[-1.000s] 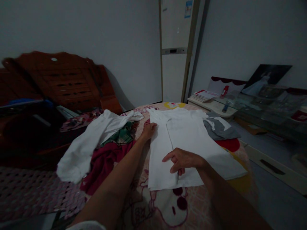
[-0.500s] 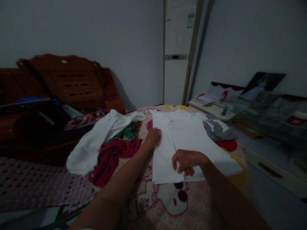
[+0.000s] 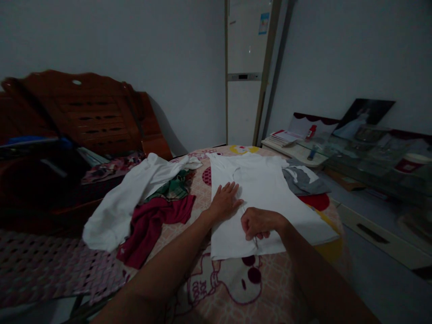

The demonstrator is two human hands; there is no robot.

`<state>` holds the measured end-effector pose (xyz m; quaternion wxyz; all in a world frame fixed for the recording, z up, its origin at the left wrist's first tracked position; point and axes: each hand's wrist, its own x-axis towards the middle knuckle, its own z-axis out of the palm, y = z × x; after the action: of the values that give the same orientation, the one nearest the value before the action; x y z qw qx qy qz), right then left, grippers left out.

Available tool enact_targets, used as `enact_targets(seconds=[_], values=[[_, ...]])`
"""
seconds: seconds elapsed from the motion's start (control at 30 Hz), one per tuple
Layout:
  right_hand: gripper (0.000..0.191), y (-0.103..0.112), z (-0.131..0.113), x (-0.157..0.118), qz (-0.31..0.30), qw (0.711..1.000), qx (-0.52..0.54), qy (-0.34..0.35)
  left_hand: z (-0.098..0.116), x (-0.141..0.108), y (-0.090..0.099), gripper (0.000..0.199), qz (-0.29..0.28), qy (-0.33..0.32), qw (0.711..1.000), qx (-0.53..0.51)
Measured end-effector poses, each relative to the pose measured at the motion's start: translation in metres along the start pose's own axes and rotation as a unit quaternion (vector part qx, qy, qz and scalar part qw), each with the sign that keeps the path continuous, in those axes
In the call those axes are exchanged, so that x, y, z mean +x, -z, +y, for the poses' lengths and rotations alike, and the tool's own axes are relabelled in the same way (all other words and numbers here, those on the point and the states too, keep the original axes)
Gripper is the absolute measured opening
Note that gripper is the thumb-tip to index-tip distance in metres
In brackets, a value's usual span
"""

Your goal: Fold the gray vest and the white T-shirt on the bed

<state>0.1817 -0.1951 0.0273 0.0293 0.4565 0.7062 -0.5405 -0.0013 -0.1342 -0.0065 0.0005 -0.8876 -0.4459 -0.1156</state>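
A white T-shirt [image 3: 263,180] lies spread on the patterned tablecloth [image 3: 280,288], its left side folded over in a strip toward the middle. My left hand [image 3: 225,201] rests flat on that folded strip with its fingers stretched out. Close to the strip's inner edge, near the shirt's lower end, my right hand [image 3: 259,222] is closed, fingers curled against the white fabric. The cloth seems pinched there, with small creases by the fingers, though the fingertips are partly hidden.
Left on the table are a white garment [image 3: 118,207], a green plaid cloth [image 3: 173,186] and a maroon garment [image 3: 155,225]. A grey folded garment [image 3: 305,177] lies at the right. Beyond stand a wooden chair [image 3: 97,112] and a glass-topped cabinet [image 3: 364,155].
My left hand has moved right from the shirt's left edge onto the folded strip and flattened. My right hand has closed more tightly at the fabric. The view has shifted slightly.
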Motion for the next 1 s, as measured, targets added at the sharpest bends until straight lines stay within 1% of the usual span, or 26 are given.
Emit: enact_targets(seconds=[0.03, 0.07, 0.1, 0.13, 0.17, 0.2, 0.23, 0.27, 0.3, 0.33, 0.37, 0.4, 0.43, 0.5, 0.57, 0.67, 0.8, 0.9, 1.0], values=[[0.012, 0.002, -0.001, -0.002, 0.008, 1.000, 0.004, 0.008, 0.003, 0.000, -0.003, 0.062, -0.016, -0.013, 1.000, -0.003], [0.011, 0.005, -0.001, -0.004, 0.032, 0.999, 0.010, 0.017, 0.006, -0.001, -0.005, 0.062, -0.030, -0.021, 0.999, -0.002], [0.010, 0.010, -0.001, -0.007, 0.078, 0.997, 0.016, 0.023, 0.008, -0.001, -0.008, 0.062, -0.038, -0.025, 0.999, 0.001], [0.010, 0.015, 0.000, -0.011, 0.150, 0.988, 0.022, 0.022, 0.009, -0.002, -0.010, 0.063, -0.040, -0.028, 0.999, 0.004], [0.011, 0.022, 0.002, -0.015, 0.239, 0.971, 0.020, 0.011, 0.010, -0.002, -0.012, 0.063, -0.039, -0.028, 0.999, 0.007], [0.013, 0.030, 0.006, -0.020, 0.338, 0.941, 0.006, -0.013, 0.009, -0.003, -0.014, 0.064, -0.038, -0.028, 0.999, 0.008], [0.017, 0.038, 0.011, -0.026, 0.433, 0.900, -0.020, -0.050, 0.009, -0.003, -0.015, 0.065, -0.038, -0.029, 0.999, 0.008], [0.019, 0.046, 0.017, -0.033, 0.507, 0.854, -0.069, -0.097, 0.008, -0.003, -0.015, 0.065, -0.037, -0.030, 0.999, 0.007], [0.022, 0.053, 0.025, -0.040, 0.564, 0.802, -0.125, -0.152, 0.007, -0.003, -0.015, 0.065, -0.036, -0.031, 0.999, 0.007], [0.026, 0.059, 0.034, -0.048, 0.594, 0.761, -0.163, -0.205, 0.007, -0.003, -0.016, 0.064, -0.032, -0.032, 0.999, 0.007], [0.030, 0.064, 0.043, -0.055, 0.602, 0.736, -0.179, -0.251, 0.006, -0.002, -0.016, 0.063, -0.027, -0.034, 0.999, 0.006], [0.033, 0.067, 0.053, -0.061, 0.603, 0.722, -0.187, -0.283, 0.005, -0.002, -0.017, 0.063, -0.022, -0.036, 0.999, 0.006], [0.035, 0.069, 0.061, -0.066, 0.600, 0.715, -0.187, -0.307, 0.005, -0.002, -0.017, 0.062, -0.018, -0.038, 0.999, 0.006], [0.036, 0.071, 0.075, -0.072, 0.583, 0.722, -0.176, -0.328, 0.005, -0.002, -0.018, 0.062, -0.017, -0.040, 0.999, 0.005], [0.032, 0.072, 0.084, -0.071, 0.564, 0.739, -0.170, -0.326, 0.005, -0.002, -0.019, 0.061, -0.020, -0.039, 0.999, 0.006], [0.028, 0.072, 0.087, -0.065, 0.543, 0.757, -0.177, -0.317, 0.005, -0.002, -0.018, 0.061, -0.025, -0.035, 0.999, 0.008], [0.027, 0.075, 0.086, -0.062, 0.514, 0.780, -0.181, -0.306, 0.006, -0.002, -0.015, 0.061, -0.030, -0.034, 0.999, 0.006], [0.026, 0.075, 0.085, -0.062, 0.512, 0.780, -0.180, -0.310, 0.006, -0.002, -0.014, 0.061, -0.034, -0.034, 0.999, 0.005], [0.034, 0.075, 0.082, -0.063, 0.531, 0.764, -0.172, -0.323, 0.007, -0.002, -0.012, 0.060, -0.033, -0.033, 0.999, 0.005]])
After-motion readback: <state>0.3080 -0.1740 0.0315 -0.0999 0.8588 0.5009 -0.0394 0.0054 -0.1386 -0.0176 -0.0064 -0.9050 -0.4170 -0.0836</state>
